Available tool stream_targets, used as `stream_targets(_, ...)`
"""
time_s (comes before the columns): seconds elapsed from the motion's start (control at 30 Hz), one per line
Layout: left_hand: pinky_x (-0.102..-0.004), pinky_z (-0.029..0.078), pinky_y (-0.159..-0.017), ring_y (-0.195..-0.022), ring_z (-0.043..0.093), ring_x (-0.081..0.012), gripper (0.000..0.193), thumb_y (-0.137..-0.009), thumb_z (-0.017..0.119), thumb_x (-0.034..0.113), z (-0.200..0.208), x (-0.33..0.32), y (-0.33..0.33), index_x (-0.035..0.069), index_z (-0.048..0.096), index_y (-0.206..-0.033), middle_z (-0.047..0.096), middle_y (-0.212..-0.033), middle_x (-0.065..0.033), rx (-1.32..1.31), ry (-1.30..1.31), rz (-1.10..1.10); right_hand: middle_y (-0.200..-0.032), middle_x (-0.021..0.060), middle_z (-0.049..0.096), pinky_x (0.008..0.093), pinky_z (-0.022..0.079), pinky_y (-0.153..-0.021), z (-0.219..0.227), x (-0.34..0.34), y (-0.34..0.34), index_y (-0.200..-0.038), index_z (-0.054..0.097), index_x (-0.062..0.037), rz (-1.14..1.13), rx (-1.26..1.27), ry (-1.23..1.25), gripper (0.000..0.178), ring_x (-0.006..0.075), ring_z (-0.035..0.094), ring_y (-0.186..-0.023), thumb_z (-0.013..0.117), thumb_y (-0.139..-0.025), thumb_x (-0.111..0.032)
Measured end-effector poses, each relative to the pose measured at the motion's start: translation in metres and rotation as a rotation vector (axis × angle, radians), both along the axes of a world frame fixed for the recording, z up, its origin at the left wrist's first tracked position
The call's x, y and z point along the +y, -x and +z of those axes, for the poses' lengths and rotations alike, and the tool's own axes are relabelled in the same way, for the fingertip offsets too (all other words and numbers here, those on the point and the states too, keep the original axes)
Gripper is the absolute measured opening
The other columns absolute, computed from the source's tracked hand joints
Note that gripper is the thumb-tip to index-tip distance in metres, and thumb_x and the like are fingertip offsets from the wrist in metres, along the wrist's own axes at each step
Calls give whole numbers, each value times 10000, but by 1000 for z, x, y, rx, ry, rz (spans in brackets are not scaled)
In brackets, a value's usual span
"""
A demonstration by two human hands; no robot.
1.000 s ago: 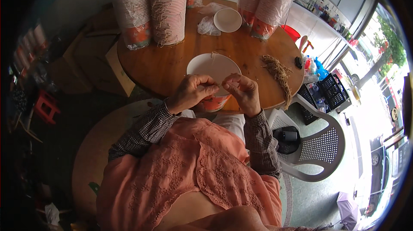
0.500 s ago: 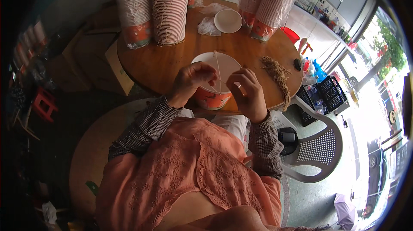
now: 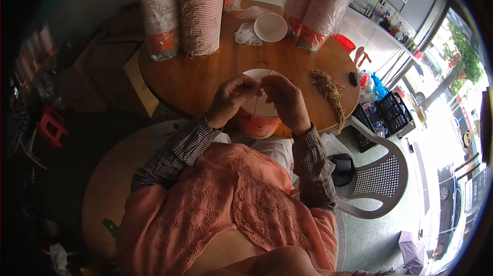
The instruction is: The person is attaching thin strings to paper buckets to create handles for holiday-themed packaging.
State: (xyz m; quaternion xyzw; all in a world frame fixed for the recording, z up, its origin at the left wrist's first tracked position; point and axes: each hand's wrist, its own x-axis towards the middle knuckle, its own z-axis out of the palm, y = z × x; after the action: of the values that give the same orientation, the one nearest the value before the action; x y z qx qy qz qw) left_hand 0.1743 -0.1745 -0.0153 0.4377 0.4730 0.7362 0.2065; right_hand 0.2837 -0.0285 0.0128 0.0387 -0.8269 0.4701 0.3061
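Note:
A paper bucket [image 3: 261,128], orange-red outside and white inside, stands at the near edge of the round wooden table. Above its mouth my left hand [image 3: 230,100] and my right hand [image 3: 287,102] meet, fingertips pinched close together. Between them runs a thin string [image 3: 257,104], part of it hanging down over the bucket's opening. The fingers hide where the string is gripped and how it is looped. To the right of the bucket lies a loose bundle of tan strings [image 3: 328,92].
Tall stacks of nested paper buckets [image 3: 203,14] rise at the table's back left; more wrapped stacks [image 3: 321,14] stand at the back right. Between them sits a white bowl [image 3: 270,28] by crumpled plastic [image 3: 247,34]. A plastic chair [image 3: 380,181] is at my right.
My hands have come together above the bucket, fingertips now touching or nearly so. The string's upper end has left its place over the far rim. The bucket has shifted slightly towards me.

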Motion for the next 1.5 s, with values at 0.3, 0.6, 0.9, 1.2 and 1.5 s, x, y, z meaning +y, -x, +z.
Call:
stream_targets(0.3, -223, 467, -816, -861, 573, -66, 89, -920, 603, 83, -12, 12, 10, 33, 574, -987, 606, -942, 3, 81, -89, 55, -870, 74, 687, 236, 524, -619, -15, 0, 10, -1025, 635, 31, 72, -41, 324, 156, 118, 656, -759, 598, -897, -51)
stream_targets(0.6, -212, 450, -811, -879, 558, -57, 106, -951, 558, 101, -12, 7, 5, 31, 572, -1029, 617, -969, -4, -2, -50, 95, -827, 29, 638, 220, 506, -592, -27, -11, 22, -916, 599, 4, -109, 125, 149, 54, 82, 615, -713, 610, -878, -33)
stream_targets(0.9, -190, 451, -695, -782, 547, -41, 126, -923, 603, 113, 0, 5, 0, 41, 579, -1024, 611, -908, 14, -76, 48, 126, -820, 91, 636, 273, 519, -614, -30, -23, 19, -972, 548, -12, -239, 306, -41, 111, 166, 655, -708, 586, -868, -2)
stream_targets(1.2, -185, 439, -658, -751, 536, -40, 121, -905, 624, 106, -5, 4, 6, 37, 616, -1005, 580, -846, 26, -6, 105, 145, -831, 107, 597, 282, 513, -603, -36, -21, 21, -972, 541, -6, -231, 376, -130, 96, 191, 647, -697, 564, -881, 12)
stream_targets(1.5, -232, 469, -776, -889, 570, -94, 140, -876, 643, 106, -3, 2, 8, -16, 652, -943, 581, -968, -21, 242, 49, 231, -846, 107, 630, 279, 521, -621, -31, -21, 19, -973, 553, -7, -189, 332, -90, 85, 187, 656, -720, 564, -890, -1)
